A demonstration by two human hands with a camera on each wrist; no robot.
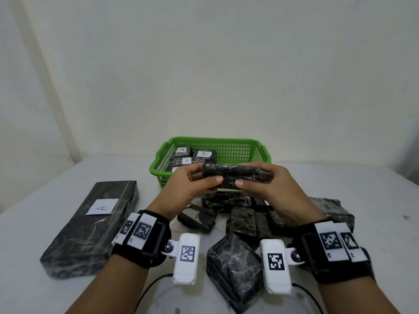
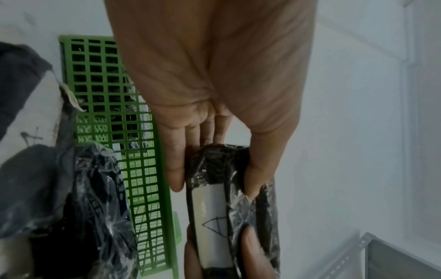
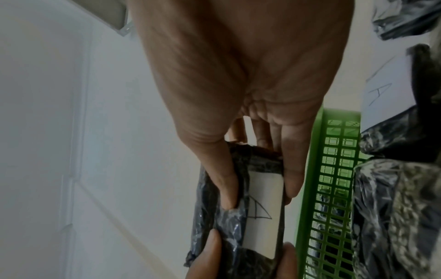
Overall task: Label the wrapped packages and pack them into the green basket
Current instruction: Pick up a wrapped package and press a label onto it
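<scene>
**Operator:** I have both hands on one small wrapped package point(image 1: 235, 177). My left hand point(image 1: 190, 186) pinches its left end, thumb on the near face and fingers behind; my right hand point(image 1: 269, 184) does the same at the right end. It hangs in the air just in front of the green basket point(image 1: 229, 150), above the loose pile.

**Observer:** Is it labelled?

**Operator:** Yes. The left wrist view shows a white label point(image 2: 212, 217) on its underside with a hand-drawn "A". From the head view I see only a thin white edge of it.

**Observer:** What is in the basket?

**Operator:** Several black wrapped packages lie in its left half. I can read three labels: an "A" point(image 1: 181, 150) at the back left, a "B" point(image 1: 204, 153) beside it, and another "A" point(image 1: 186, 160) nearer to me. One more white label shows at the near left, half hidden by my left hand, so I cannot read it. The right half shows bare green mesh.

**Observer:** And on the table?

**Operator:** A long wrapped package point(image 1: 95, 225) labelled "A" lies to my left on the white table point(image 1: 362, 189). Below my hands sits a heap of small wrapped packages point(image 1: 247, 220), one with a marked label facing up point(image 1: 196, 215). A larger wrapped package point(image 1: 235, 266) lies nearest me, between my wrists.
</scene>
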